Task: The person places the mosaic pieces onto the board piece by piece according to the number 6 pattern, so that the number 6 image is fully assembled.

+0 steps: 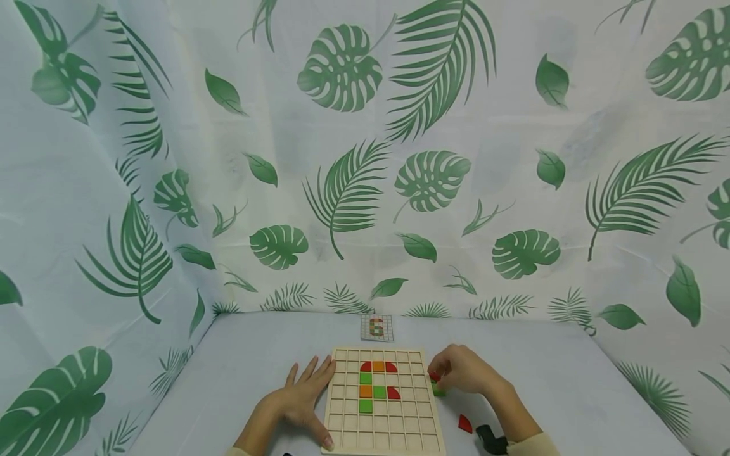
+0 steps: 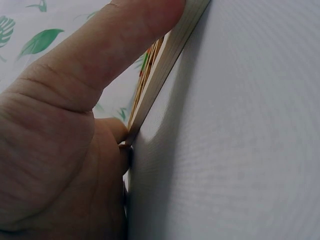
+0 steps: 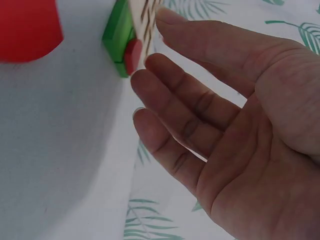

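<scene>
A pale wooden grid board (image 1: 399, 424) lies on the table, bearing red quarter-round, orange square and green square pieces, such as an orange piece (image 1: 378, 366). My left hand (image 1: 299, 399) rests along its left edge with fingers spread; the thumb touches the near left corner. Beside the right edge, my right hand (image 1: 464, 370) reaches down over a red piece (image 3: 132, 56) and green pieces (image 3: 119, 32). In the right wrist view its fingers are loosely bent, apart from the thumb (image 3: 172, 17), and no piece shows between them. The index fingertip is hidden.
A small pattern card (image 1: 376, 328) with a coloured figure on a grid lies beyond the board. A loose red quarter-round piece (image 1: 465, 424) is near the right forearm, beside a black object (image 1: 490, 439) at the wrist. Leaf-printed cloth (image 1: 342, 126) hangs behind and at the sides.
</scene>
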Demonstrator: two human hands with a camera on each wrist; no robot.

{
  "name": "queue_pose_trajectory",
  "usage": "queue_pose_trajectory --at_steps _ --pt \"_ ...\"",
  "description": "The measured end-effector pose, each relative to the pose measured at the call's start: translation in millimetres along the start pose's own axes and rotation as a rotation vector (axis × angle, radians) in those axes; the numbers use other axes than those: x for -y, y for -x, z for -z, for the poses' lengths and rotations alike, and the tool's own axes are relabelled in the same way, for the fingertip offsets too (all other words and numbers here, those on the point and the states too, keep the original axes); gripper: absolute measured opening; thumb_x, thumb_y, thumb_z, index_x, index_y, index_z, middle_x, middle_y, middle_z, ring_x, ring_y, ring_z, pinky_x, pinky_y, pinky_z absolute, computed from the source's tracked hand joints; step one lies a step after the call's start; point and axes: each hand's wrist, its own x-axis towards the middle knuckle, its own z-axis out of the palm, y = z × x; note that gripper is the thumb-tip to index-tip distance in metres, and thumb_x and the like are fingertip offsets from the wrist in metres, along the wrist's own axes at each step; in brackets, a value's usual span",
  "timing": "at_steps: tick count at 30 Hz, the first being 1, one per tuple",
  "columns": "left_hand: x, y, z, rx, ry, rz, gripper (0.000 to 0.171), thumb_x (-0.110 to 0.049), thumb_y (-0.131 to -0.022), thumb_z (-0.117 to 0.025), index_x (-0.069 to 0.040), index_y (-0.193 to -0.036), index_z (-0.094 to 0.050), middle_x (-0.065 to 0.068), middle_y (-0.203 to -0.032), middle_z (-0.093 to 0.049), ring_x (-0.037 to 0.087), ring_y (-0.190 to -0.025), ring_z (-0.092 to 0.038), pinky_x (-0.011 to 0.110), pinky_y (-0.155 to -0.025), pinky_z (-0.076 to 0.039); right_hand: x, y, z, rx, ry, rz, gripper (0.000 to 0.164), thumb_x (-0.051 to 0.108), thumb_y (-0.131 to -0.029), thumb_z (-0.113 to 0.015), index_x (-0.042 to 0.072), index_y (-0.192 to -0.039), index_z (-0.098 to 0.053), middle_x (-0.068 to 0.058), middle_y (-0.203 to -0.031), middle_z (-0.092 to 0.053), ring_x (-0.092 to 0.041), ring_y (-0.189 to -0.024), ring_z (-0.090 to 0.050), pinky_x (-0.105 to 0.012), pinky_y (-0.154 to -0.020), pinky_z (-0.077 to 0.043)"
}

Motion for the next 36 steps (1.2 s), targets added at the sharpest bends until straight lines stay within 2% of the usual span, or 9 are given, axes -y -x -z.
queue_pose_trajectory --at_steps 6,9,13,18,21,25,31,36 --pt "3.2 -2.3 -1.2 0.000 0.004 -0.001 0.152 -0.069 -0.055 -0.093 -0.012 -0.168 -0.010 0.013 -0.177 -0.003 0.043 -0.162 0.005 0.074 -0.122 0.007 -4 1 -1 0.024 0.007 0.001 0.021 -0.002 -0.074 -0.088 0.006 -0.092 -0.082 -0.002 -0.086 -0.074 -0.018 -0.072 -0.059 -0.029 -0.060 -0.051" --pt "3.3 -2.6 -1.0 0.000 0.011 0.001 0.152 -0.070 -0.055 -0.093 -0.012 -0.168 -0.010 0.012 -0.177 -0.003 0.042 -0.162 0.005 0.074 -0.123 0.008 -4 0 -1 0.014 0.023 -0.012 0.021 0.000 -0.074 -0.089 0.006 -0.092 -0.082 -0.001 -0.089 -0.075 -0.018 -0.074 -0.059 -0.029 -0.061 -0.051" --pt "3.5 -2.8 -1.0 0.000 0.012 0.003 0.152 -0.069 -0.054 -0.093 -0.012 -0.168 -0.011 0.013 -0.177 -0.003 0.042 -0.162 0.005 0.074 -0.123 0.007 -5 -1 -3 -0.025 0.085 -0.024 0.020 0.003 -0.077 -0.088 0.007 -0.096 -0.083 0.002 -0.084 -0.073 -0.015 -0.073 -0.058 -0.028 -0.061 -0.050" --pt "4.3 -3.4 -1.6 -0.001 0.004 0.006 0.151 -0.069 -0.055 -0.093 -0.012 -0.168 -0.011 0.012 -0.177 -0.003 0.042 -0.162 0.005 0.074 -0.123 0.007 -8 -5 -7 -0.068 0.146 -0.066 0.019 0.003 -0.084 -0.081 0.005 -0.103 -0.080 0.000 -0.088 -0.071 -0.016 -0.079 -0.060 -0.033 -0.066 -0.054" --pt "4.7 -3.5 -2.1 -0.001 0.000 0.006 0.151 -0.068 -0.056 -0.093 -0.012 -0.168 -0.010 0.012 -0.177 -0.003 0.041 -0.162 0.005 0.073 -0.123 0.008 -11 -6 -9 -0.056 0.145 -0.087 0.022 -0.003 -0.082 -0.076 0.005 -0.102 -0.080 -0.001 -0.092 -0.072 -0.017 -0.084 -0.061 -0.038 -0.072 -0.056" --pt "4.4 -3.5 -1.9 0.000 -0.010 0.007 0.150 -0.069 -0.056 -0.093 -0.012 -0.168 -0.010 0.012 -0.177 -0.003 0.041 -0.162 0.004 0.073 -0.123 0.007 -15 -7 -9 -0.042 0.140 -0.065 0.025 -0.008 -0.080 -0.072 0.005 -0.101 -0.079 0.000 -0.093 -0.072 -0.018 -0.087 -0.061 -0.040 -0.075 -0.056" --pt "-0.9 -0.8 -0.2 0.000 -0.011 0.006 0.149 -0.065 -0.058 -0.095 -0.011 -0.168 -0.010 0.012 -0.177 -0.003 0.041 -0.162 0.004 0.073 -0.123 0.007 -18 -8 -10 -0.041 0.138 -0.078 0.019 -0.003 -0.084 -0.078 0.010 -0.097 -0.077 0.002 -0.089 -0.069 -0.017 -0.085 -0.059 -0.038 -0.073 -0.054" --pt "0.8 -0.8 -0.6 0.001 -0.010 0.002 0.150 -0.065 -0.057 -0.094 -0.011 -0.168 -0.010 0.013 -0.177 -0.002 0.042 -0.162 0.005 0.073 -0.123 0.007 -20 -9 -13 -0.031 0.133 -0.098 0.017 0.002 -0.083 -0.082 0.013 -0.092 -0.073 0.003 -0.088 -0.067 -0.016 -0.084 -0.058 -0.036 -0.072 -0.053"
